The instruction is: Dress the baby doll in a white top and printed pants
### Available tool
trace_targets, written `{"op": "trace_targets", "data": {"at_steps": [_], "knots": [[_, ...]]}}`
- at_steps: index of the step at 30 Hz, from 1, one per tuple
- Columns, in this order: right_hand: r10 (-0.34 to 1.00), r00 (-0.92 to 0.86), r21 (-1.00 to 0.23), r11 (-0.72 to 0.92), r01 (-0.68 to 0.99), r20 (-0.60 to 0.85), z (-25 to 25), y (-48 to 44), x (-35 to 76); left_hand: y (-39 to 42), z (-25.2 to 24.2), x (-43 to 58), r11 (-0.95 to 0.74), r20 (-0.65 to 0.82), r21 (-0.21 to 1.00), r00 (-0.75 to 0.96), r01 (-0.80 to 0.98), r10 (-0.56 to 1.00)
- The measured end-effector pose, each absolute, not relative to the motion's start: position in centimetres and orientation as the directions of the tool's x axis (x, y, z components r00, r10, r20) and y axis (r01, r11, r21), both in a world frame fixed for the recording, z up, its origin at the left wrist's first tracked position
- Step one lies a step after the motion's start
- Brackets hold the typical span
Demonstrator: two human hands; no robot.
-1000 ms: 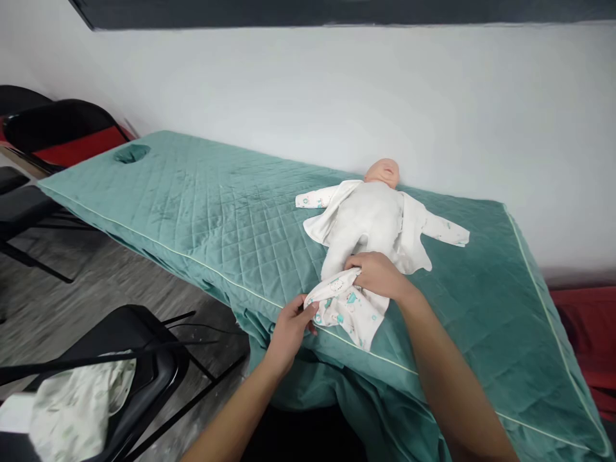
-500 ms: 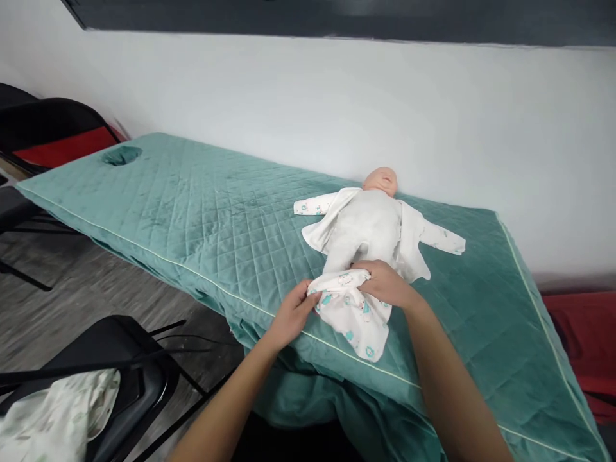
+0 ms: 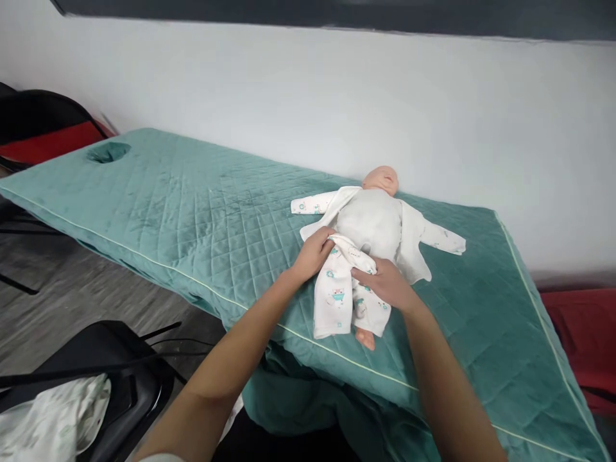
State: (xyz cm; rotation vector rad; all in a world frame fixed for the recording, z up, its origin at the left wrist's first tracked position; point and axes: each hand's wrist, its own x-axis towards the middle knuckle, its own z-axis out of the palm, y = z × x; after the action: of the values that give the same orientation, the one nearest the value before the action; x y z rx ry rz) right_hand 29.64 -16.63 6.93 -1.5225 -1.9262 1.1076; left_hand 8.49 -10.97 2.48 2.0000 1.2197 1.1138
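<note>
A baby doll (image 3: 370, 215) with a white cloth body lies on its back on the green quilted bed, head toward the wall. Its arms are in the sleeves of a white printed shirt (image 3: 412, 239) that hangs open at the front. White baby pants (image 3: 333, 300) with a small print cover its legs, and one foot (image 3: 365, 338) shows below a pant leg. My left hand (image 3: 312, 253) pinches the waistband at the doll's hip on the left. My right hand (image 3: 385, 281) is closed on the pants' other side, near the waistband.
The massage bed (image 3: 202, 212) with a face hole (image 3: 108, 152) stands along the wall. A black folding chair (image 3: 139, 378) at the lower left bears a printed cloth (image 3: 62, 417). More chairs stand at the far left; a red chair (image 3: 577, 333) is on the right.
The pants have been drawn up the doll's legs toward the hips. My left hand has moved up with the waistband, and a foot has come out of one pant leg.
</note>
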Motion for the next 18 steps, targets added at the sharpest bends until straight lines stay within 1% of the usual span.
{"op": "trace_targets", "data": {"at_steps": [2, 4, 10, 12, 15, 18], "knots": [[0.965, -0.243, -0.806, 0.067, 0.588, -0.096, 6.7, -16.8, 29.6, -10.1, 1.8, 8.8, -0.484, 0.398, 0.724, 0.274, 0.492, 0.875], [0.971, -0.228, -0.804, 0.083, 0.589, -0.067, 6.7, -16.8, 29.7, -9.8, 1.1, 9.0, -0.502, 0.41, 0.688, 0.29, 0.525, 0.865], [0.9, -0.41, -0.852, 0.095, 0.514, -0.147, 9.3, -14.9, 30.7, -9.9, 0.4, 8.9, -0.504, 0.433, 0.657, 0.266, 0.56, 0.861], [0.91, -0.384, -0.848, 0.078, 0.524, -0.153, 10.1, -14.0, 31.0, -10.0, 0.4, 9.0, -0.49, 0.429, 0.649, 0.251, 0.582, 0.868], [0.947, -0.292, -0.861, 0.031, 0.508, -0.138, 10.1, -13.1, 31.1, -9.8, 0.3, 9.2, -0.447, 0.407, 0.625, 0.222, 0.64, 0.886], [0.957, -0.275, -0.912, 0.031, 0.409, -0.091, 8.5, -13.0, 31.2, -9.6, 0.0, 9.3, -0.428, 0.399, 0.598, 0.212, 0.678, 0.892]]}}
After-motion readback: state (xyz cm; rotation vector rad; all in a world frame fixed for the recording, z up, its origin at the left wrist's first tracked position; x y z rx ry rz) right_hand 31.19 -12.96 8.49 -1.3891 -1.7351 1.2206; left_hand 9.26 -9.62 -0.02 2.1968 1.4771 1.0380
